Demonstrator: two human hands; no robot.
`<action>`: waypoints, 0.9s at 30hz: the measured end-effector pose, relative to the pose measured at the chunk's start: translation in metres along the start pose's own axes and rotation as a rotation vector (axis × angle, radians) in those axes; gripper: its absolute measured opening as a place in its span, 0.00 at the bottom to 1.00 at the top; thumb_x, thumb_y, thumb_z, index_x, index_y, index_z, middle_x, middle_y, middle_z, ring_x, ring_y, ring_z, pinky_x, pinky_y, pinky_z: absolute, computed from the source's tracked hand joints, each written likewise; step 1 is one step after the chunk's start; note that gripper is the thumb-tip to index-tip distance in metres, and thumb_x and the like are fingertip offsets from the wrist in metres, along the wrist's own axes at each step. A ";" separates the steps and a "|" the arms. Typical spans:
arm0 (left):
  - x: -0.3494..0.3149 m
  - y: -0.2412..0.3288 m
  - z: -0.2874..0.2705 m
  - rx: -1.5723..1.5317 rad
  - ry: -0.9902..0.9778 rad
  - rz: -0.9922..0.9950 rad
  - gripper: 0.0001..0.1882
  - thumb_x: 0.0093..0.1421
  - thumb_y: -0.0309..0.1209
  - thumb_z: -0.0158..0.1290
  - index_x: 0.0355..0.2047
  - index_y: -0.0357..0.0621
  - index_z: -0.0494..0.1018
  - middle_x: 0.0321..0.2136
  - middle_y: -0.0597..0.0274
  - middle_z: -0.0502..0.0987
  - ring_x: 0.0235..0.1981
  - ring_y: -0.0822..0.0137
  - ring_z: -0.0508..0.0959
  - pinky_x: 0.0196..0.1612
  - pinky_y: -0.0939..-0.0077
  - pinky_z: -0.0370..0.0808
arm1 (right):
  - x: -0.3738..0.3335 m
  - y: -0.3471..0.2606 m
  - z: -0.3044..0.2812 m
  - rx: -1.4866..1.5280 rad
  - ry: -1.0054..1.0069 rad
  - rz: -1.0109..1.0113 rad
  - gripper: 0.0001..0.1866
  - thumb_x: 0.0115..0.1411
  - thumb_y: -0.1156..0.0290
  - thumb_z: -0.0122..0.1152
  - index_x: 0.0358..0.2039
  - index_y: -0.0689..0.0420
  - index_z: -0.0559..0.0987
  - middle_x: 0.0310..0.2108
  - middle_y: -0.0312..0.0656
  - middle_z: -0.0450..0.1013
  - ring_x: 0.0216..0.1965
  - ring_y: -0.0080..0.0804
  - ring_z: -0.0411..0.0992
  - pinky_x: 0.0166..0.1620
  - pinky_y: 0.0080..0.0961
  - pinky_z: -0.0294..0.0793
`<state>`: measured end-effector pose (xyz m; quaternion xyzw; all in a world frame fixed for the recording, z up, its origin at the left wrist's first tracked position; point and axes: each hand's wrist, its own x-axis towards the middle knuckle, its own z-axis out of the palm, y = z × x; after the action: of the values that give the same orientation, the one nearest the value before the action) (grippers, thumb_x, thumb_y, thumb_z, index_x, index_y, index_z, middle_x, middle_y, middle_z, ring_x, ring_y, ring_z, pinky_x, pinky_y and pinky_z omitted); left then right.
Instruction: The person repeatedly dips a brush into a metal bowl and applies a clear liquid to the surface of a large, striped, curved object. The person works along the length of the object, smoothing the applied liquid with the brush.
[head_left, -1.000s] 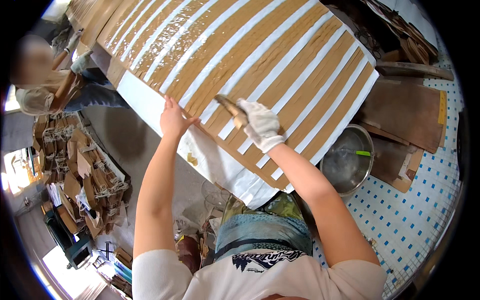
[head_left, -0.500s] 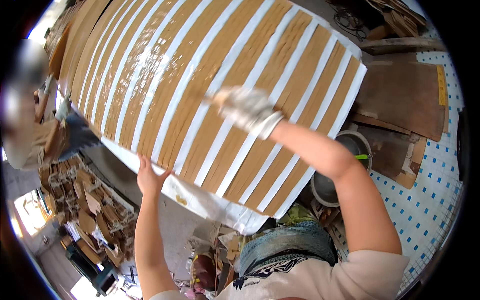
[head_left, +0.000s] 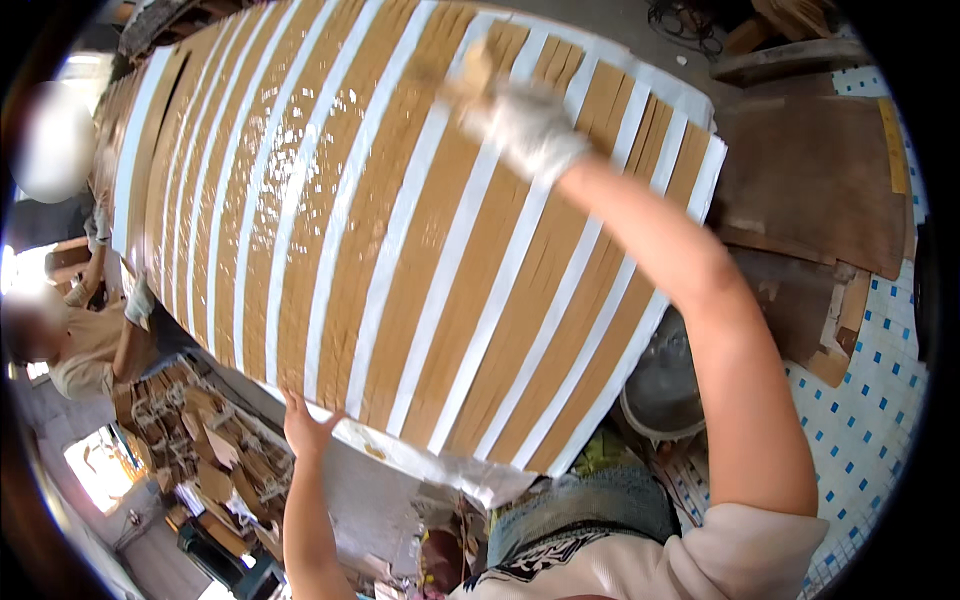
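A broad board carries long brown wood-veneer strips [head_left: 425, 270] laid side by side over white sheeting [head_left: 455, 265]. The strips at the left gleam as if wet. My right hand [head_left: 535, 135], in a whitish work glove, is closed around a brush [head_left: 475, 75] over the far part of the strips. Motion blurs the brush, and its bristles are hard to make out. My bare left hand [head_left: 307, 428] rests at the near edge of the board, thumb and fingers apart, touching the strip ends.
Right of my waist stands a grey bucket [head_left: 665, 390]. Brown boards [head_left: 800, 190] lie beyond it on blue-dotted flooring [head_left: 850, 430]. At the far left a gloved co-worker [head_left: 95, 345] stands by the board. Bundled wood scraps [head_left: 205, 430] are piled at the lower left.
My right hand has swept the brush away from me, toward the far edge. My left hand stays at the near edge. The view has shifted, showing more of the co-worker.
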<state>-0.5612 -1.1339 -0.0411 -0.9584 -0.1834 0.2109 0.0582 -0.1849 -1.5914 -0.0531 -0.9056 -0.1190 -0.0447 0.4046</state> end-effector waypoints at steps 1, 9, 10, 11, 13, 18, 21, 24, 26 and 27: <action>-0.007 0.001 -0.003 -0.019 -0.023 -0.033 0.62 0.35 0.54 0.74 0.61 0.21 0.60 0.67 0.31 0.53 0.59 0.41 0.70 0.57 0.64 0.73 | -0.009 -0.031 -0.001 0.171 -0.314 0.158 0.21 0.62 0.44 0.56 0.35 0.50 0.80 0.23 0.38 0.74 0.29 0.33 0.74 0.38 0.35 0.74; 0.006 0.022 -0.018 -0.036 -0.021 -0.034 0.64 0.32 0.53 0.75 0.60 0.19 0.60 0.66 0.29 0.55 0.63 0.41 0.66 0.62 0.65 0.69 | 0.075 0.074 -0.023 -0.304 -0.045 0.038 0.18 0.67 0.49 0.51 0.50 0.42 0.78 0.37 0.41 0.80 0.40 0.40 0.77 0.45 0.34 0.77; 0.004 0.022 -0.017 -0.041 -0.026 -0.039 0.64 0.32 0.53 0.75 0.60 0.19 0.60 0.66 0.29 0.55 0.64 0.41 0.65 0.62 0.65 0.69 | 0.086 0.069 -0.037 -0.513 -0.040 0.140 0.19 0.67 0.49 0.50 0.51 0.44 0.78 0.39 0.43 0.80 0.42 0.42 0.77 0.46 0.35 0.76; 0.002 0.022 -0.016 -0.080 -0.042 -0.059 0.64 0.31 0.52 0.75 0.61 0.20 0.59 0.66 0.29 0.54 0.64 0.42 0.64 0.63 0.65 0.67 | 0.086 0.062 -0.039 -0.455 -0.022 0.111 0.20 0.67 0.48 0.51 0.51 0.45 0.78 0.39 0.43 0.79 0.42 0.42 0.77 0.46 0.35 0.76; -0.001 0.019 -0.015 -0.070 -0.036 -0.053 0.64 0.32 0.51 0.75 0.61 0.20 0.59 0.66 0.29 0.54 0.64 0.42 0.64 0.63 0.65 0.68 | 0.088 0.042 -0.042 -0.334 0.034 0.051 0.21 0.66 0.46 0.51 0.51 0.45 0.78 0.40 0.44 0.79 0.44 0.42 0.77 0.47 0.35 0.75; -0.007 0.019 -0.020 -0.078 -0.029 -0.071 0.63 0.31 0.49 0.76 0.60 0.20 0.59 0.66 0.29 0.54 0.64 0.42 0.65 0.62 0.66 0.68 | 0.055 0.053 -0.005 -0.229 -0.066 0.000 0.25 0.62 0.41 0.55 0.46 0.49 0.79 0.41 0.43 0.79 0.44 0.42 0.77 0.53 0.36 0.75; -0.003 0.015 -0.013 -0.090 0.011 -0.027 0.61 0.33 0.47 0.76 0.61 0.21 0.59 0.66 0.30 0.54 0.64 0.42 0.65 0.62 0.66 0.68 | 0.083 0.067 -0.024 -0.436 -0.020 0.152 0.26 0.62 0.41 0.56 0.49 0.48 0.79 0.42 0.42 0.79 0.49 0.40 0.76 0.56 0.34 0.73; -0.003 0.008 -0.005 -0.114 0.039 -0.028 0.60 0.34 0.46 0.75 0.62 0.24 0.59 0.67 0.32 0.54 0.64 0.42 0.65 0.62 0.65 0.68 | 0.104 0.043 -0.035 -0.619 0.018 0.010 0.16 0.65 0.50 0.54 0.43 0.47 0.78 0.40 0.41 0.79 0.42 0.45 0.77 0.44 0.40 0.76; -0.010 0.002 0.001 -0.117 0.068 -0.014 0.61 0.34 0.48 0.75 0.62 0.24 0.59 0.68 0.34 0.54 0.63 0.43 0.67 0.60 0.65 0.71 | 0.083 -0.035 -0.040 -0.415 -0.033 0.250 0.20 0.61 0.51 0.56 0.35 0.56 0.83 0.35 0.49 0.80 0.38 0.46 0.79 0.44 0.41 0.74; -0.003 0.004 0.000 -0.108 0.088 0.025 0.62 0.34 0.50 0.75 0.62 0.24 0.59 0.68 0.35 0.53 0.62 0.44 0.68 0.60 0.65 0.71 | 0.070 -0.018 -0.022 -0.442 0.043 0.087 0.17 0.63 0.52 0.55 0.38 0.52 0.80 0.36 0.46 0.79 0.38 0.46 0.78 0.43 0.42 0.76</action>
<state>-0.5625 -1.1385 -0.0411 -0.9707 -0.1796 0.1591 0.0119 -0.1210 -1.5839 -0.0134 -0.9753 -0.0587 -0.0716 0.2005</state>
